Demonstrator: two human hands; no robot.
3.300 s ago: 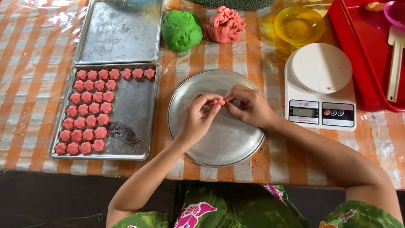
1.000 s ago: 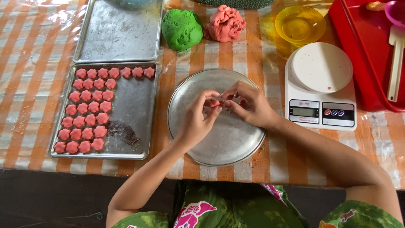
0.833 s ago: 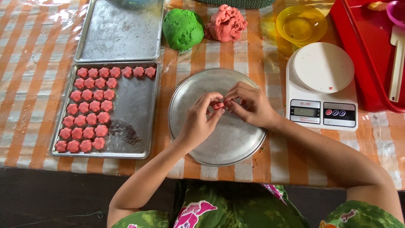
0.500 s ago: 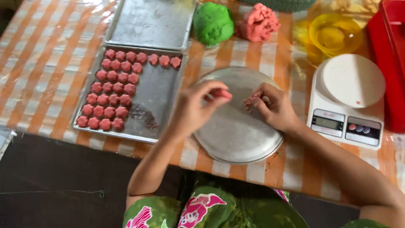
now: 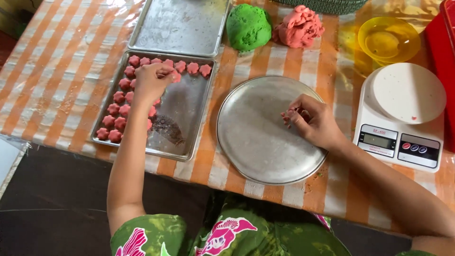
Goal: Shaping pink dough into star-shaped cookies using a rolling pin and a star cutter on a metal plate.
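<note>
My left hand (image 5: 152, 83) reaches over a rectangular metal tray (image 5: 187, 121) and pinches a small pink flower-shaped dough piece (image 5: 175, 76) just below the tray's top row. Rows of pink dough flowers (image 5: 116, 109) fill the tray's left side and top. My right hand (image 5: 313, 121) rests on the right part of a round metal plate (image 5: 256, 137), its fingertips closed on a small bit of pink dough (image 5: 287, 115).
A second metal tray (image 5: 180, 26) lies behind the first. A green dough ball (image 5: 248, 27) and a pink dough lump (image 5: 297, 26) sit at the back. A yellow bowl (image 5: 388, 40), a white kitchen scale (image 5: 403, 118) and a red tray edge (image 5: 445, 28) stand right.
Both hands were together over the round plate shaping pink dough. My left hand has since carried a shaped piece left to the tray; my right hand stayed on the plate.
</note>
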